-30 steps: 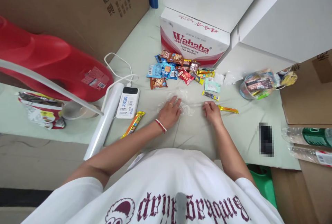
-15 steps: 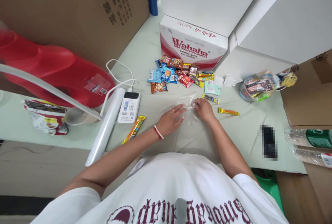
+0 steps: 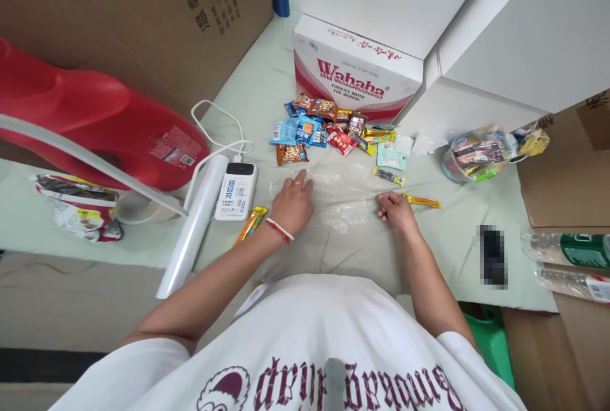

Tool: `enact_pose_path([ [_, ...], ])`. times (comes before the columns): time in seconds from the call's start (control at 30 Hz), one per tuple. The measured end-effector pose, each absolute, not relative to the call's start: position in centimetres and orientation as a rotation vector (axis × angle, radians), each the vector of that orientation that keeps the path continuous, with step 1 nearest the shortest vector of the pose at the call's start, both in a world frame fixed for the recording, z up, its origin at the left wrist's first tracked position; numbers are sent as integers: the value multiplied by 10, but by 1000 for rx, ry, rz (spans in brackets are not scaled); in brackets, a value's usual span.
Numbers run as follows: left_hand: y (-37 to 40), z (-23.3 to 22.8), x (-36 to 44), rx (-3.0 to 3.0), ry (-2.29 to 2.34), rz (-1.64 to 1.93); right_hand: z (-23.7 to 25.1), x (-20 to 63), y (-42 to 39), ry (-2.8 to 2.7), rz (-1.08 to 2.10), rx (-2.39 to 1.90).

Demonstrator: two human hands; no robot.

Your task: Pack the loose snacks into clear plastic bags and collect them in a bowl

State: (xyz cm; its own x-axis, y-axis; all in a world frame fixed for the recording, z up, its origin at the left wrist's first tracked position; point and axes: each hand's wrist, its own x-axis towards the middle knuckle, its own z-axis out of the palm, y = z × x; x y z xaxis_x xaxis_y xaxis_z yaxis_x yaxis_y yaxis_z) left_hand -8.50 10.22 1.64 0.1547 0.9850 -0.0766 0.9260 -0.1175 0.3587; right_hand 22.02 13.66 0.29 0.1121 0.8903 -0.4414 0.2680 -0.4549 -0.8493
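A thin sheet of clear plastic film (image 3: 340, 204) lies spread and wrinkled on the table between my hands. My left hand (image 3: 291, 202) rests on its left side, fingers stretched out. At the film's right edge, my right hand (image 3: 396, 213) is closed with fingertips pinched on the film. A yellow-wrapped stick snack (image 3: 423, 202) lies just beyond the right hand, and another yellow-wrapped stick snack (image 3: 251, 224) is left of my left wrist. Behind the film sits a pile of small packaged snacks (image 3: 317, 128), with a small yellow-and-dark packet (image 3: 388, 176) nearer to me.
On the left are a power bank (image 3: 235, 194) with a white cable, a roll of plastic film (image 3: 193, 227) and a red jug (image 3: 105, 125). A Wahaha carton (image 3: 355, 74) stands behind the snacks. To the right are a snack-filled tub (image 3: 476, 154) and plastic bottles (image 3: 567, 251).
My hands have moved apart, the left one leftward and the right one rightward. The film, bunched between them before, is now spread wider across the table.
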Motion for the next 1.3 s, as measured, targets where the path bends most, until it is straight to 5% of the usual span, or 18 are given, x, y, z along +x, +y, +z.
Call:
enact_pose_path([
  [0.23,97,2,-74,1944,1757,166,10,214,123,-1457,990,-1869],
  [0.7,110,-15,-73,1781,2057,1097,4,234,52,-1272,1130,-1856],
  [0.87,90,-6,-47,2357,1716,750,8,225,35,-1266,1082,-1874],
  [1.07,94,-13,-73,2277,1717,260,12,260,21,-1551,993,-1987],
  [1.3,79,-14,-78,2262,1705,314,70,215,176,-2165,326,-1695],
])
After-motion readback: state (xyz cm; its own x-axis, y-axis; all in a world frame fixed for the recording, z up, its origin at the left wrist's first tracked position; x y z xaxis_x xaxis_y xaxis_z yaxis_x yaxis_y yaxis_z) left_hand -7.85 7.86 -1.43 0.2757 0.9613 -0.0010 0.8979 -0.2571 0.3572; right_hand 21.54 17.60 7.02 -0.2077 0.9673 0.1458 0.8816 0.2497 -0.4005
